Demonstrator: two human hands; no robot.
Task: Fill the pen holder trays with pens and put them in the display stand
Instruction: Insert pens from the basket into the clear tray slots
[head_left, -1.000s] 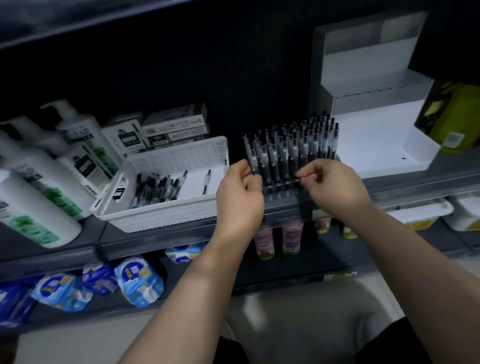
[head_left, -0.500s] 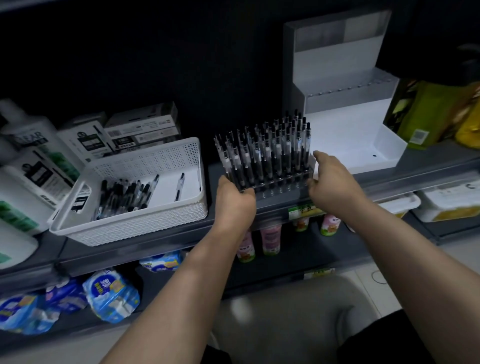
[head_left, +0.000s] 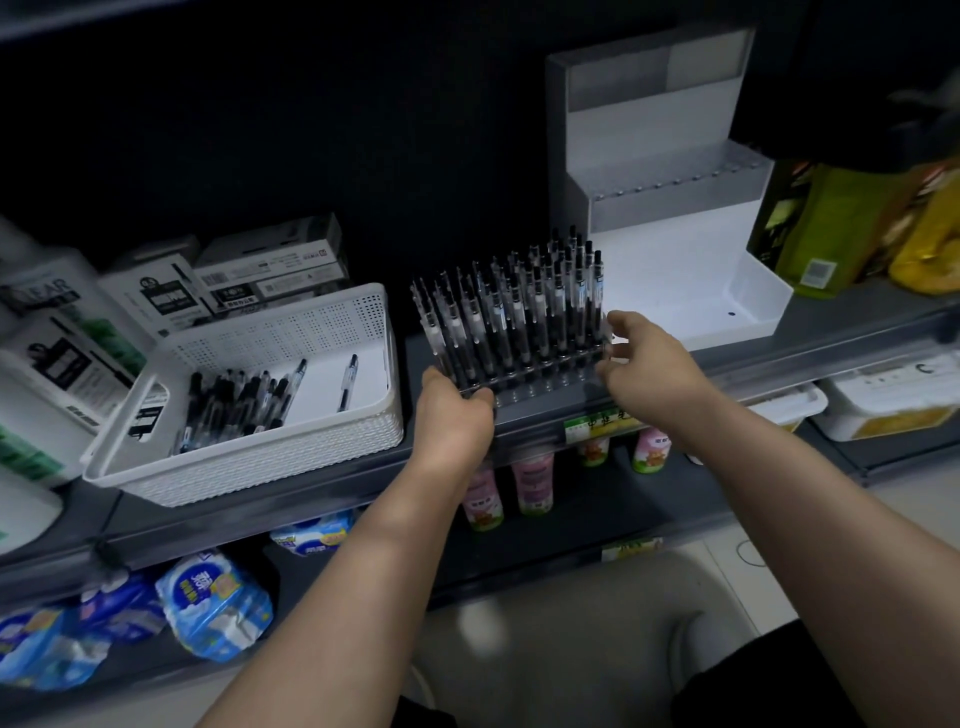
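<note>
Left hand (head_left: 454, 410) curls round the near-left corner of the pen holder tray (head_left: 540, 382); right hand (head_left: 641, 358) pinches its right end, thumb and fingers closed on the clear edge. The tray sits between the two hands, packed with upright pens (head_left: 514, 317) that lean away from the person. Cannot tell whether it rests on the shelf (head_left: 779, 345) or is just lifted. The display stand (head_left: 763, 299) is just beyond the right hand, to its far right, with its lower bay bare and white. Risks, as judged: the grip is low and only at the ends, so any tilt on the way over could spill the loosely seated pens; the stand's raised front lip could catch the tray base; the pen tops may foul the stepped ledge above the bay; the stand looks light and may slide back if nudged. Left of the left hand, close by, a white basket (head_left: 270, 457) holds loose pens (head_left: 234, 400), with boxes (head_left: 270, 265) behind it. Past the stand, a green packet (head_left: 821, 228) stands against its side wall. Below the hands, small bottles (head_left: 530, 483) stand on the lower shelf, under any dropped pen.
</note>
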